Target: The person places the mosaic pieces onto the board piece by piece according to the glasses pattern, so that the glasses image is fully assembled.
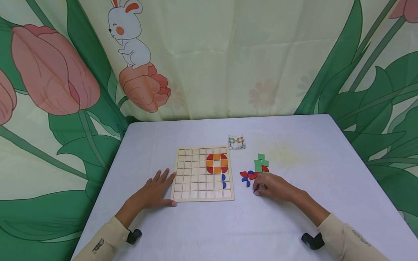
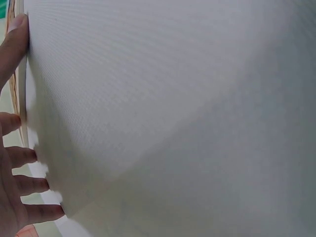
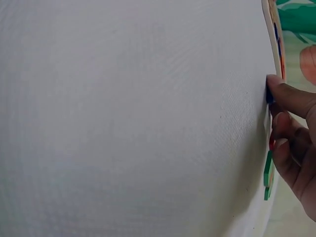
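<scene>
A: State the limits of the work area.

B: A printed curtain (image 1: 215, 65) stands behind the table (image 1: 326, 159). The white tabletop narrows toward its far edge. Wide margins run along its left and right edges, giving lateral room.

A: Locate the board.

B: The gridded board (image 1: 192, 185) lies flat, left of the table's centre and apart from the far edge. Four orange squares (image 1: 217, 170) and four red corner pieces (image 1: 224, 157) form a ring at its upper right. Two blue half-rounds (image 1: 224, 177) sit below, near the right edge.

A: Report the hands.

B: Left hand (image 1: 155, 190): released, fingers spread, index fingertip and thumb at the board's left edge. Right hand (image 1: 275, 186): thumb and finger pinch a blue piece (image 3: 269, 95), right of the board.

A: List the smaller items.

B: A patterned card (image 1: 236, 142) lies just beside the board's upper right corner. Green squares (image 1: 261, 156), loose red pieces (image 1: 251, 177) and loose blue pieces (image 1: 248, 184) lie grouped by the right hand, with tabletop between them and the board.

A: Note view restrictions.

B: The head view cuts off the table's near edge. The wrist views reduce the board to a thin strip. The right hand covers part of the group; the count cannot be confirmed. The card's print is too small to read. Fingertips hide most of the pinched piece.
</scene>
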Action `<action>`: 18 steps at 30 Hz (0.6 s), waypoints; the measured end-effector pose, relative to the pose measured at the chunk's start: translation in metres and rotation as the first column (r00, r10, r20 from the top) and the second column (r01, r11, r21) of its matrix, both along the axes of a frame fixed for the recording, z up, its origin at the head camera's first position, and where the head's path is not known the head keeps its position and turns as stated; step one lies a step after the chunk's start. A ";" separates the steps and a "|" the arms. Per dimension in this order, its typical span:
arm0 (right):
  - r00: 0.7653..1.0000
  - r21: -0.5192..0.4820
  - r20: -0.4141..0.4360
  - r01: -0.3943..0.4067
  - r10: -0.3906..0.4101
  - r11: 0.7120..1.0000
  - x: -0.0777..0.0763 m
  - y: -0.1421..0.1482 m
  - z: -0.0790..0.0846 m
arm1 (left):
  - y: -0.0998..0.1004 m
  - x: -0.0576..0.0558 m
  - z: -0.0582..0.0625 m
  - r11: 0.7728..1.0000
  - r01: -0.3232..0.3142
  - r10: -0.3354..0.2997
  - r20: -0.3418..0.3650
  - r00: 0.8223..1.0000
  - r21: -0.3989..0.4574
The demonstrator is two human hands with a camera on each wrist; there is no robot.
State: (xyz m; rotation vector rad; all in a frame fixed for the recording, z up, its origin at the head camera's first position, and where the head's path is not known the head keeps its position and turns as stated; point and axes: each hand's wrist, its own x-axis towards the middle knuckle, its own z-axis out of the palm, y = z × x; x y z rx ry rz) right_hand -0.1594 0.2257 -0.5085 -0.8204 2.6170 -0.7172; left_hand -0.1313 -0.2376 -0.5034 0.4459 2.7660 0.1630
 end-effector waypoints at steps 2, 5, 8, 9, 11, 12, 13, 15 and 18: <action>1.000 0.011 -0.015 -0.009 0.009 1.000 0.000 -0.001 0.001 | 0.000 0.000 0.001 1.000 0.001 -0.001 0.000 1.000 0.002; 1.000 0.027 -0.028 -0.013 0.014 1.000 0.001 -0.002 0.001 | 0.000 0.001 0.002 1.000 0.003 -0.003 -0.002 1.000 0.003; 1.000 0.033 -0.026 -0.008 0.009 0.999 0.001 -0.002 0.000 | 0.001 0.001 0.003 1.000 0.003 -0.003 -0.002 1.000 0.002; 1.000 0.027 -0.022 -0.007 0.008 1.000 0.001 -0.002 0.000 | 0.001 0.001 0.003 1.000 0.002 -0.002 -0.001 1.000 0.002; 1.000 0.006 -0.012 -0.008 0.009 1.000 0.001 -0.001 0.000 | 0.001 0.001 0.004 1.000 0.000 0.000 0.000 1.000 0.001; 1.000 -0.007 -0.002 -0.005 0.005 1.000 0.001 0.000 -0.001 | 0.001 0.001 0.004 1.000 -0.001 0.001 0.001 1.000 0.002; 1.000 -0.021 0.008 -0.001 0.002 1.000 0.001 0.001 -0.001 | 0.002 0.001 0.004 1.000 -0.002 0.002 0.001 1.000 0.001; 1.000 -0.046 0.026 0.001 0.000 0.999 0.000 0.003 -0.001 | 0.002 0.001 0.003 1.000 -0.002 0.002 0.001 1.000 0.002; 0.999 -0.042 0.048 0.011 -0.009 0.999 -0.001 0.005 0.000 | 0.002 0.001 0.003 1.000 0.001 -0.001 0.001 1.000 0.003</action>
